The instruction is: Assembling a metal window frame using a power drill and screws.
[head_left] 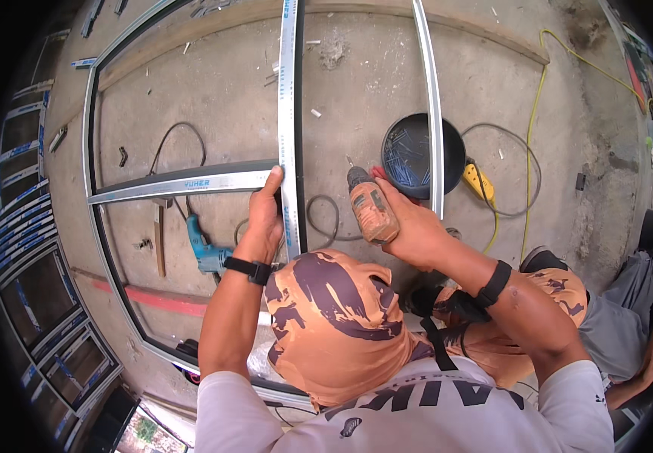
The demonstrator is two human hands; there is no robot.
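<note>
My left hand point(264, 215) grips the metal frame where a crossbar point(228, 182) meets a long upright bar point(287, 98). Its thumb presses on top at the joint; the other fingers are mostly hidden. My right hand point(415, 234) holds a cordless drill point(372, 214) with a worn, orange-brown body and black chuck. The thin bit points away from me, right of the upright bar and apart from it. Just beyond that hand is a black round tub point(451, 143) with many long screws point(409, 155) in it. Something red shows between tub and drill.
Another metal bar point(431, 98) crosses over the tub. A teal corded drill point(204, 248) lies on the floor inside the frame. Right of the tub are a yellow power strip point(479, 183) and a yellow cord point(533, 106). A person in grey trousers point(621, 317) sits at right. Finished-looking frames point(47, 302) stand at left.
</note>
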